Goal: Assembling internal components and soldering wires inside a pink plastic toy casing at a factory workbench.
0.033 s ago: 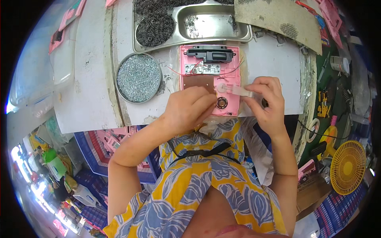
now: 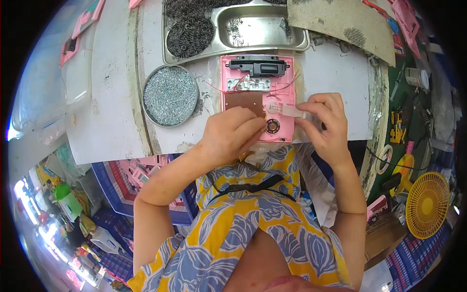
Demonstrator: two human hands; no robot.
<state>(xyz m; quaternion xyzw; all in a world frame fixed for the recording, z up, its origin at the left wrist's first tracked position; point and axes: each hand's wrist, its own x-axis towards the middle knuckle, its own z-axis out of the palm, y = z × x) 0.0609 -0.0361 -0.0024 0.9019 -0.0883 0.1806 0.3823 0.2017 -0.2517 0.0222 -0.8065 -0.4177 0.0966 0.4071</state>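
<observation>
A pink plastic casing lies in front of me on the white table. It carries a black plastic mechanism, a metal plate with thin wires, a brown board and a small round black speaker-like part. My left hand is closed over the casing's lower left, next to the board; whatever its fingertips grip is hidden. Between thumb and fingers, my right hand holds a translucent white plastic piece over the casing's right side, beside a round whitish part.
A round dish of small silvery screws stands left of the casing. Behind it sits a metal tray with black springs or rings, partly under a board. Pink parts fill a blue crate below left. A yellow fan is at right.
My right hand has shifted slightly left with the translucent white piece, bringing it a little closer to the round whitish part. My left hand stays almost in place.
</observation>
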